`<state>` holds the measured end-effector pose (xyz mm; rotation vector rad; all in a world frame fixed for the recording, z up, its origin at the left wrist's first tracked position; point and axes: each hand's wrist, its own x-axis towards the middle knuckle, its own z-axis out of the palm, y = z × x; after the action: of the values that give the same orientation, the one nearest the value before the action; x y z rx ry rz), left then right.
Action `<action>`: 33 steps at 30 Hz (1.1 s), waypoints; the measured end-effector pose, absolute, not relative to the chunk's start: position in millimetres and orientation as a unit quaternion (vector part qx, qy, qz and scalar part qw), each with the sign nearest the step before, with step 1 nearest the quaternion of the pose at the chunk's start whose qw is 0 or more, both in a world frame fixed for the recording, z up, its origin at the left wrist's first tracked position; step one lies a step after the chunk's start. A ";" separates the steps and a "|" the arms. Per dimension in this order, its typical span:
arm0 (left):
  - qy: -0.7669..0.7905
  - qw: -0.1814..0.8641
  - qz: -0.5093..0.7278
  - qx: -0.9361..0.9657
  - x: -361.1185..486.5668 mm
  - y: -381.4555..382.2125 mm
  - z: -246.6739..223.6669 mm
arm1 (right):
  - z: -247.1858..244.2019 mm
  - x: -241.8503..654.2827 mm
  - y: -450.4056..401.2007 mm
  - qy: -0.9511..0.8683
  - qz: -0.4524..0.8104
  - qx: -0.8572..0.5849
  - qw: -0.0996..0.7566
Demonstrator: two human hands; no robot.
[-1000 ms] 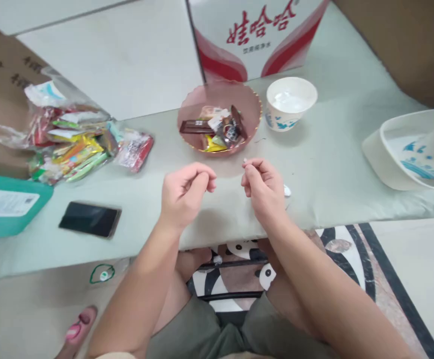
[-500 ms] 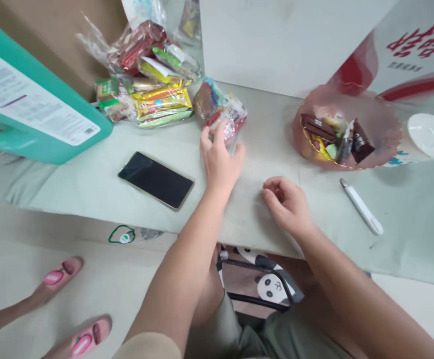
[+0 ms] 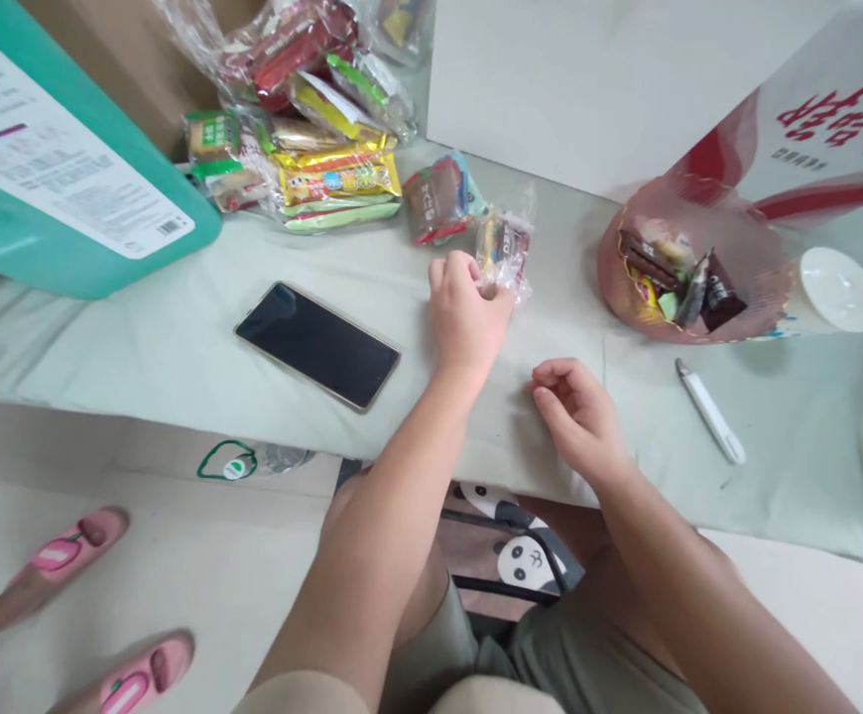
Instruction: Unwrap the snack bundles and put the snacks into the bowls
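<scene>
My left hand (image 3: 470, 312) pinches the near edge of a small snack packet (image 3: 506, 246) in crinkled clear wrapping. Just behind it to the left lies a brown and red snack packet (image 3: 437, 198), apart from my fingers. My right hand (image 3: 578, 421) rests on the cloth near the front edge, loosely curled, thumb tip close to the fingertips, with nothing visible in it. Beyond it to the right, a pink translucent bowl with a gold rim (image 3: 614, 263) holds several wrapped snacks. A black phone (image 3: 317, 344) lies left of my left hand.
Several wrapped snacks (image 3: 338, 180) are heaped at the back left beside a green jug (image 3: 89, 198). A white-handled cutter (image 3: 710, 412) lies near a paper cup (image 3: 840, 288). A white box (image 3: 551, 89) stands behind. Another person's pink slippers (image 3: 78, 545) show on the floor.
My left hand has closed on the clear-wrapped packet and drawn it right, away from the brown and red packet. My right hand stays curled in place. The view has shifted slightly.
</scene>
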<state>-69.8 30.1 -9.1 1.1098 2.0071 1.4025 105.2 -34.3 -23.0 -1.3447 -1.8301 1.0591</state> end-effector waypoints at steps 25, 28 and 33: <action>0.480 0.325 0.243 0.778 -40.0 -14.4 -9.4 | -19.2 178.5 -37.8 -0.701 0.409 -0.465 0.354; 0.464 0.333 0.251 0.782 -35.1 -11.4 -10.7 | -19.1 182.6 -41.6 -0.732 0.397 -0.433 0.346; 0.457 0.320 0.297 0.775 -31.0 -16.4 -12.5 | -17.9 186.8 -40.7 -0.752 0.361 -0.424 0.352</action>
<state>-31.0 -16.4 -12.5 2.0376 1.2023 0.7796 186.8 -40.7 -17.9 -1.0971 -1.9468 0.9340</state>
